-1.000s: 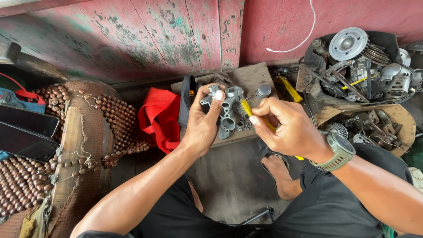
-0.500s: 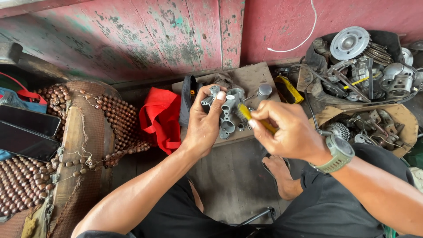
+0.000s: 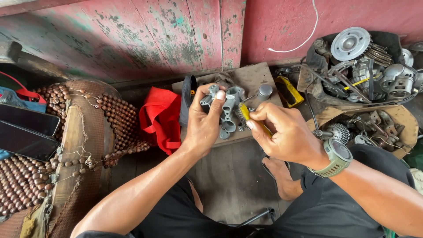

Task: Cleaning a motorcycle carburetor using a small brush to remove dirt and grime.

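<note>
A grey cast-metal carburettor body (image 3: pixel 227 110), judged stiff, fairly heavy and awkwardly knobbed, is gripped around its middle by the closed fingers of the left hand (image 3: pixel 203 125) above a wooden board (image 3: pixel 251 79), while a yellow-handled screwdriver (image 3: pixel 250 117) is pinched in the right hand (image 3: pixel 284 134).

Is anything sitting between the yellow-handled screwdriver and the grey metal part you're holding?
Nothing visible does. The left hand grips the grey metal part from its left side, thumb on top, leaving the right side open. The right hand holds the yellow-handled screwdriver right against that side.
</note>
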